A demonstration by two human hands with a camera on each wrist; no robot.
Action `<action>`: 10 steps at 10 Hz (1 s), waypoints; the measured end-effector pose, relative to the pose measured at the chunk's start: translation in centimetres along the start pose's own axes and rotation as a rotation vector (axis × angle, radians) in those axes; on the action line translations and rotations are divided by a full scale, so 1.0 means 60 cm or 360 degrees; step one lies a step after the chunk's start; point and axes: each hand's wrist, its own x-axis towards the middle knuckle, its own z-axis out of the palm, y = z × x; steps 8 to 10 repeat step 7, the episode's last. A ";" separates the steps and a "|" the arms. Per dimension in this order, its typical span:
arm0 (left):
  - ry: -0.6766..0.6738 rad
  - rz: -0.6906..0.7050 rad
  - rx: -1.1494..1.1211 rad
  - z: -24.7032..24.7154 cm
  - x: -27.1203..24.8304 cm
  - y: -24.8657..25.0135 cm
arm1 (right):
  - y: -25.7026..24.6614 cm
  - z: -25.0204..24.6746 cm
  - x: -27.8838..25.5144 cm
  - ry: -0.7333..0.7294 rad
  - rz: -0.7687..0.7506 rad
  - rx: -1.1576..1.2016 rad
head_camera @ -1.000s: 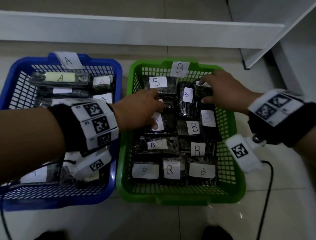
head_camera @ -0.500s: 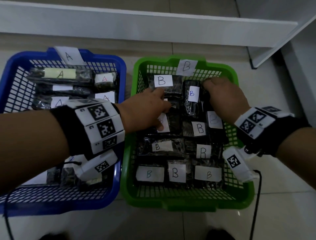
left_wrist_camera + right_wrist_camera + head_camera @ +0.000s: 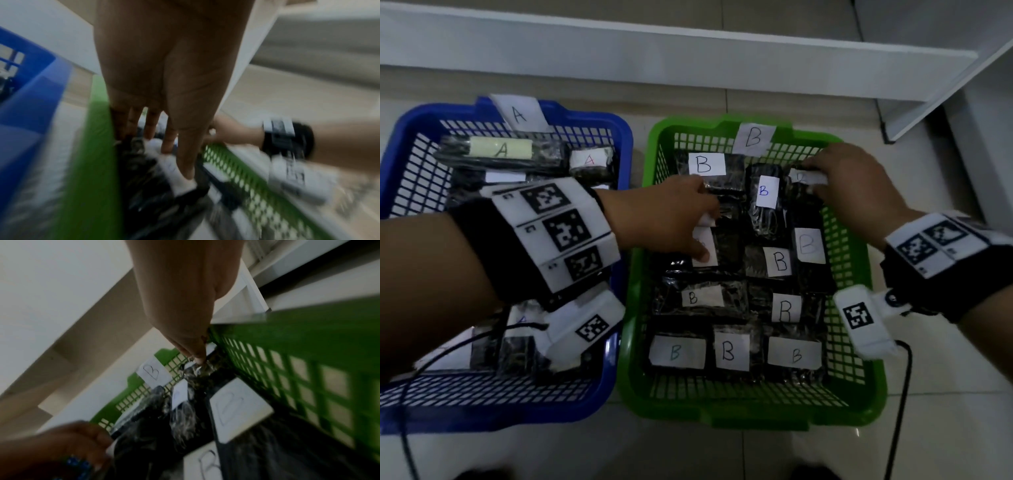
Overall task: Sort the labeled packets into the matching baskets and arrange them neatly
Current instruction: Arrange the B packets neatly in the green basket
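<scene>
The green basket [image 3: 722, 414], tagged B, holds several black packets with white B labels. My left hand [image 3: 705, 233] reaches in from the left; its thumb lies on the label of a B packet [image 3: 707, 245] in the left column. In the left wrist view the left hand [image 3: 176, 159] has straight fingers pressing down on that packet [image 3: 179, 177]. My right hand [image 3: 816, 181] pinches a small B packet [image 3: 800, 176] at the basket's far right corner. The right wrist view shows the right hand [image 3: 196, 358] with its fingertips closed on that packet's top [image 3: 197, 374].
The blue basket [image 3: 482, 411], tagged A, stands to the left with A packets [image 3: 500, 150] inside, partly hidden by my left forearm. A white ledge [image 3: 688, 54] runs behind both baskets. A white cabinet [image 3: 962, 68] stands at the far right. Black cables trail over the tiled floor.
My right hand has shifted at the far right corner, and the pinched packet's label now shows beside its fingertips. The left hand has stayed on its packet.
</scene>
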 end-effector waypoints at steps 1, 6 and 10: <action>0.0136 -0.0014 -0.0003 -0.016 0.005 -0.006 | -0.007 0.018 -0.007 -0.0118 -0.0066 -0.0285; 0.0000 -0.0120 0.0230 -0.008 0.008 -0.013 | -0.041 0.000 -0.028 -0.0297 0.0170 -0.0449; 0.0064 -0.0042 -0.0103 -0.027 -0.003 -0.019 | -0.049 -0.030 -0.013 -0.0278 0.0213 -0.0157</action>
